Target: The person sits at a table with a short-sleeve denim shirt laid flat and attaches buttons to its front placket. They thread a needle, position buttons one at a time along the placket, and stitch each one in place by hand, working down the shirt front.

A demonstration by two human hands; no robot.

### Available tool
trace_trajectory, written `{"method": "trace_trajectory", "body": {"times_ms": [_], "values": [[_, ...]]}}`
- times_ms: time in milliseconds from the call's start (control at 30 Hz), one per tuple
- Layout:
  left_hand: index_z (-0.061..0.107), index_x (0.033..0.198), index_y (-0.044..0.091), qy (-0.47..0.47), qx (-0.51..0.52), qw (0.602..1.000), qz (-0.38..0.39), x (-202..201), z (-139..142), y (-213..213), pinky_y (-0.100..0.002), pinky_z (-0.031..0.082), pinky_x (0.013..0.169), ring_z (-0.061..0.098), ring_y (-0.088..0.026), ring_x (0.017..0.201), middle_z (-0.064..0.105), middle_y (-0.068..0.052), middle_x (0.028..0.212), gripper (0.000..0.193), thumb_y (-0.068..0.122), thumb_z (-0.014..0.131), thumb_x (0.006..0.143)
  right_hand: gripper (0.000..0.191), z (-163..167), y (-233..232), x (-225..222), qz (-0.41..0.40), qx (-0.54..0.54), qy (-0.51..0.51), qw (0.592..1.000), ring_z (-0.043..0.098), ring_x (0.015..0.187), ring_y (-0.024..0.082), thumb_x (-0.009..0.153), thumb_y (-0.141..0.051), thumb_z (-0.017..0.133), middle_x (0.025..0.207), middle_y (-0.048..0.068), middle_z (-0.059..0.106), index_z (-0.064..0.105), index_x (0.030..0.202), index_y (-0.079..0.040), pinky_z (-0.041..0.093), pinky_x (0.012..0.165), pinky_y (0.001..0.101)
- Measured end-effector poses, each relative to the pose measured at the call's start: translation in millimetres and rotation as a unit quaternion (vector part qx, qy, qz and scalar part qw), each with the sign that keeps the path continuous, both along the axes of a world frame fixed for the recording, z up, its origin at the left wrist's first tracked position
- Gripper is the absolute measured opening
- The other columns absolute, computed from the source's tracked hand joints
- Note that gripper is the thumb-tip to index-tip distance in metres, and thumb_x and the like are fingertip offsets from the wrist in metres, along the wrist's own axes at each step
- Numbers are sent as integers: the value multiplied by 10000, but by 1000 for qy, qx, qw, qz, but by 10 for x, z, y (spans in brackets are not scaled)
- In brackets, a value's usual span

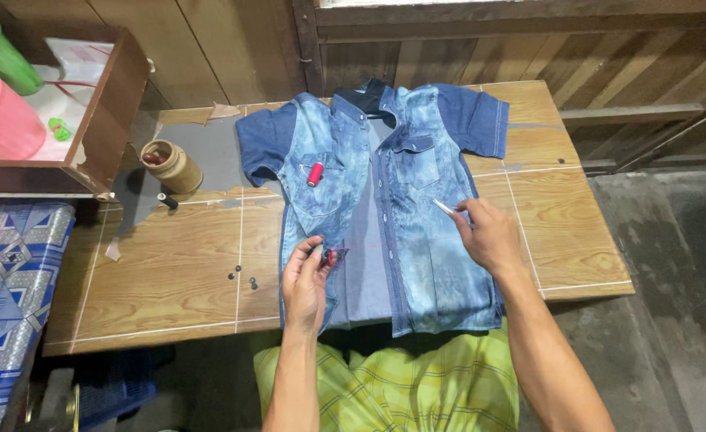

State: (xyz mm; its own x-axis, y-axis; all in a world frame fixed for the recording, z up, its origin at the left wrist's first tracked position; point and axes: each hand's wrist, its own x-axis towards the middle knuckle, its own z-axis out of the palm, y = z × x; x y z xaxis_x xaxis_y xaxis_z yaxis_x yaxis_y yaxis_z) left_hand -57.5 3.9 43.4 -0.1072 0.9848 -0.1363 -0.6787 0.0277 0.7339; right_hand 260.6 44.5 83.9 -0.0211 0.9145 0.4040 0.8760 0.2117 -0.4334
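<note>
From the head camera, a small denim shirt (pixel 385 208) lies opened, front up, across the middle of the wooden tabletop (pixel 169 272), its collar toward the far edge and its hem hanging at the near edge by the person's lap. The left hand (pixel 305 284) has thumb and fingertips pinched together on the inner edge of the shirt's left-hand front panel, where a small red bit shows, too small to identify. The right hand (pixel 489 236) rests over the other panel with its fingers closed on a thin, pale, pointed tool (pixel 444 207), probably a needle or small snips; I cannot tell which. A faint thread appears to run between the two hands across the open placket. A red thread spool (pixel 315 174) sits on the chest pocket, and a few dark buttons (pixel 243 278) lie loose on the tabletop just left of the shirt, toward the near edge. A tan jar (pixel 172 165) stands at the far left. The risks, as I judge them: the spool could roll off the cloth if the panel is tugged; the buttons could be swept off the near edge by the left forearm; a taut thread might snag or snap; and the pointed tip sits close enough to the pinching fingers to prick them.
</note>
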Motion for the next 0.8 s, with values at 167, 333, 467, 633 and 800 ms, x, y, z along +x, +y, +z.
{"method": "trace_trajectory", "body": {"times_ms": [167,333,467,633,800], "values": [[637,1190,16,-5,-13,1000,-7,56,14,-2,-261,495,794,584,-100,811,649,-19,939,204,60,631,991,92,-382,-39,-108,57,-17,6,998,670,861,379,961,-184,671,945,126,698,702,1001,-107,522,722,480],[650,1180,22,-52,7,998,-18,67,4,5,-227,423,646,442,-45,615,585,29,818,200,66,674,986,144,-608,-28,-295,79,-105,-15,991,650,956,370,932,-180,669,959,129,720,734,1027,-94,502,861,467],[655,1162,30,-36,-17,999,-16,91,-24,6,-215,381,582,414,-35,578,592,36,811,198,76,681,972,249,-624,-94,-465,52,-1,-34,998,620,1036,348,839,-143,686,1067,125,726,723,1066,-47,415,892,495],[651,1145,29,-38,-20,999,-7,208,-72,25,-206,378,592,446,-40,626,617,25,841,201,78,706,958,172,-464,-233,-871,-40,26,93,994,614,1022,274,929,-173,689,1046,104,718,721,1049,-54,416,943,444],[667,1150,22,-22,-17,999,17,361,-88,15,-216,453,721,552,-59,773,660,2,926,198,57,707,959,220,-266,-635,-1480,59,-91,421,900,612,820,116,957,-231,736,863,26,701,737,952,-11,508,766,281]]}}
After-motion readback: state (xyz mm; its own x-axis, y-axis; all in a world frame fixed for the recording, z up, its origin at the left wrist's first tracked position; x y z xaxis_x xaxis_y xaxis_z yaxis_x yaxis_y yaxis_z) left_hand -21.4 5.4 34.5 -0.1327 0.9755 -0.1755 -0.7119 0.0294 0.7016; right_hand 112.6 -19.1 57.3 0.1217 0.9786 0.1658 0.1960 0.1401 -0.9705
